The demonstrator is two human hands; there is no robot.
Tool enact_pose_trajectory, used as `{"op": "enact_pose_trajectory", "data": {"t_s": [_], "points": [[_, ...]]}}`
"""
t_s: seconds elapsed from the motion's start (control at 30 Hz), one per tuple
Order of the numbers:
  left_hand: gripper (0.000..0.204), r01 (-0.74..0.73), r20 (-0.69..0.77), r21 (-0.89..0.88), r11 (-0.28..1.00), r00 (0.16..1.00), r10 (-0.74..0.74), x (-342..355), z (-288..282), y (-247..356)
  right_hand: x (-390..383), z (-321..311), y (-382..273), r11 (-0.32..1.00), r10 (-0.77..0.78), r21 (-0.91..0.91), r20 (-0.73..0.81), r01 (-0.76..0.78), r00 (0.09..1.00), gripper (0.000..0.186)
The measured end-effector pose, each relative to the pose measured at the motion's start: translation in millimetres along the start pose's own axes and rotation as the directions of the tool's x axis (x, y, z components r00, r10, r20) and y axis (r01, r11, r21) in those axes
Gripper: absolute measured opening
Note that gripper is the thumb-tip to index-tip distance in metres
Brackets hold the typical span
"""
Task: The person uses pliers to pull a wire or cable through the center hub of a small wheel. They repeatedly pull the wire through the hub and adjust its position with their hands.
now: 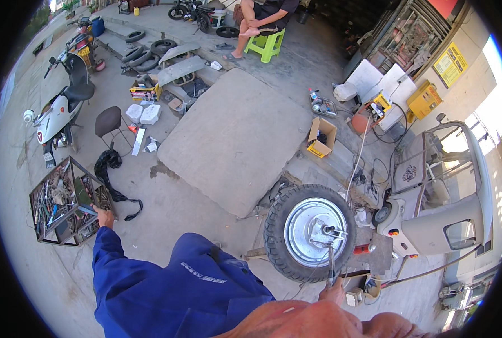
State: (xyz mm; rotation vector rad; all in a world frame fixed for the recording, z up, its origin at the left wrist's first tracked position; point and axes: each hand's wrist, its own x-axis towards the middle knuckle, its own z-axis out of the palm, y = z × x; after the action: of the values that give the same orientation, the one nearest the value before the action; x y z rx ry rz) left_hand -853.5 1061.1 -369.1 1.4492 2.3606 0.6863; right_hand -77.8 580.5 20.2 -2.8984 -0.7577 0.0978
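Note:
My left hand (105, 216) reaches out to the left, at the right edge of a metal-framed tool tray (65, 221) full of loose tools and parts. A finger is stretched out over its rim, with no object visible in the hand; the other fingers show poorly. Low on the right, my right hand (333, 293) is closed around a long metal tool (331, 265), whose exact kind is unclear. The tool's far end meets the axle area of a wheel (307, 234) with a black knobbly tyre and a silver hub. Thin wires hang by the hub.
A concrete slab (234, 141) spans the middle ground. A stool (113, 124) and black rubber strip (109, 169) are near the tray. Right of the slab are an open carton (322, 138) and a small grey vehicle (436, 197). A seated person (262, 22) is at the back.

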Motion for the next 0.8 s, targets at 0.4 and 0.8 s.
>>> {"op": "enact_pose_trajectory", "data": {"t_s": [0.4, 0.8], "points": [[0.069, -0.098, -0.036, 0.301, 0.949, 0.993, 0.115, -0.4, 13.3, 7.0, 0.5, 0.1, 0.6, 1.000, 0.000, 0.019, -0.010, 0.000, 1.000, 0.025], [0.064, -0.065, -0.024, 0.186, 0.981, 0.997, 0.070, 0.6, 24.7, 14.9, -1.8, 1.0, 1.0, 1.000, 0.016, 0.015, -0.021, -0.016, 1.000, 0.024]]}}
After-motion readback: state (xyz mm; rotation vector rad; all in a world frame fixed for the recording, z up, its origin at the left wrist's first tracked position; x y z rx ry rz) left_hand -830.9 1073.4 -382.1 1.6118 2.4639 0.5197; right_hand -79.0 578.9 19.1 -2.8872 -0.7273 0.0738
